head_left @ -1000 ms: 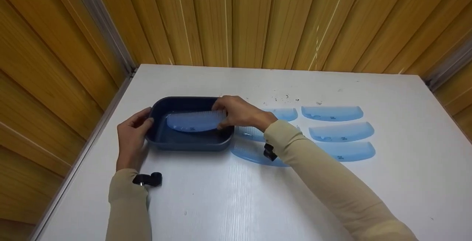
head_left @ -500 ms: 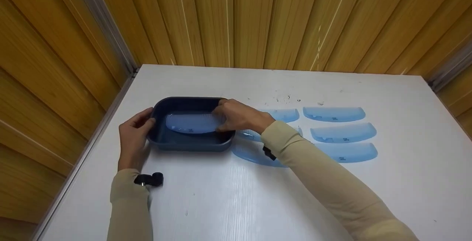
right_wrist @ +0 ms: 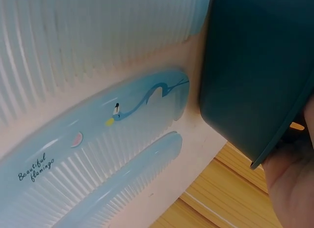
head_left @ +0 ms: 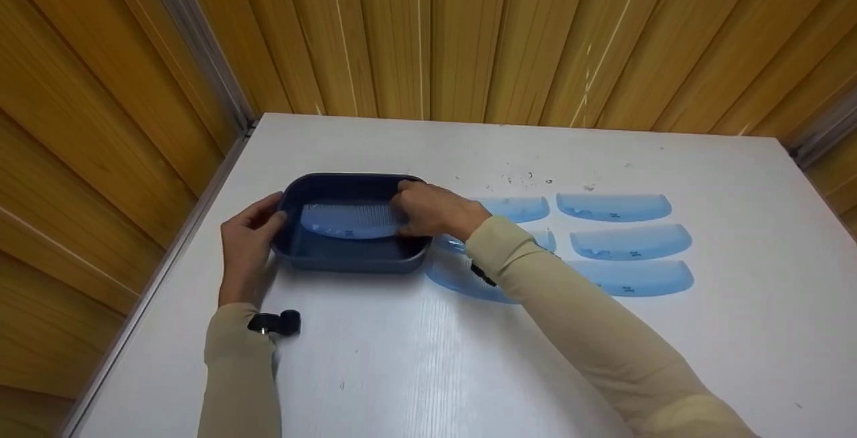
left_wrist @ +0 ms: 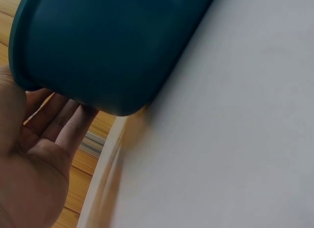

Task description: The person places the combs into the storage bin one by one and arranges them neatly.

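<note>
A dark blue rectangular box stands on the white table, a light blue comb lying low inside it with its teeth facing away from me. My left hand holds the box's left end, thumb at the rim and fingers outside; the left wrist view shows this hand against the outer wall. Over the right rim reaches my right hand, its thumb and fingers around the comb's right end. Fingertips are partly lost in the dark interior. In the right wrist view the box wall hides them.
Several more blue combs lie in two columns right of the box, among them one comb in the right column. My right forearm crosses over part of the nearer ones. Wood-patterned panels stand behind the table.
The comb and right hand have shifted slightly left and lower within the box. The left hand keeps its hold on the box. The head view has shifted a little.
</note>
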